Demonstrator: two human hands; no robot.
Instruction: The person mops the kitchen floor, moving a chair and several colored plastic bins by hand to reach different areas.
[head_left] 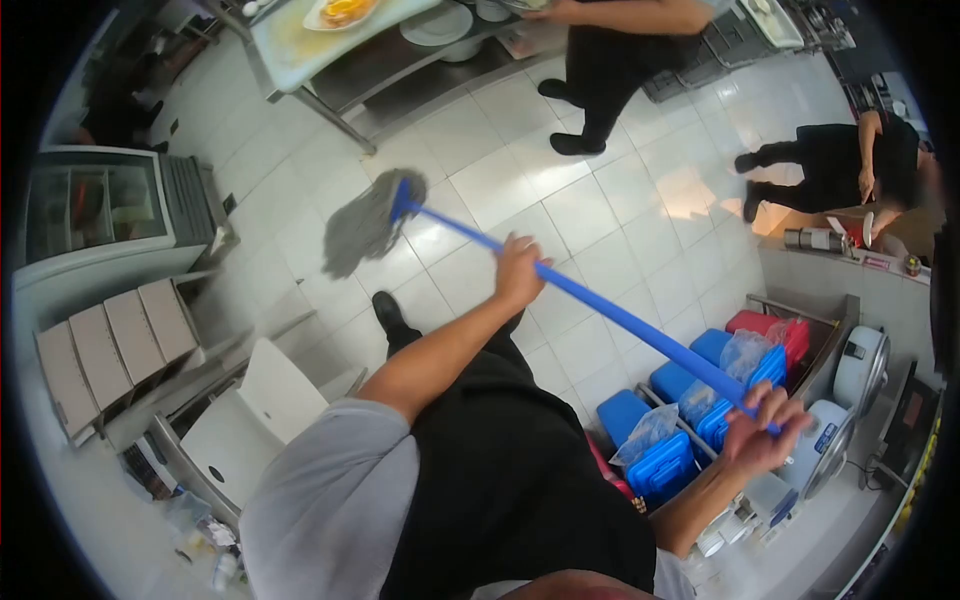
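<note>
A mop with a blue handle [630, 322] runs slantwise across the view. Its grey string head [368, 222] lies spread on the tiled floor, ahead and to the left. My left hand [520, 272] is wrapped round the middle of the handle. Near the handle's upper end, at the lower right, my right hand [765, 430] has its fingers closed round it. Below my left arm, my black shoe [392, 312] stands on the floor near the mop head.
A steel table [345, 125] with plates stands ahead. One person [615, 75] stands beyond the mop, another [850, 165] at the right. Blue bins [660, 465] sit at the lower right, a white chair [235, 440] at the lower left, a glass-door fridge [100, 205] at the left.
</note>
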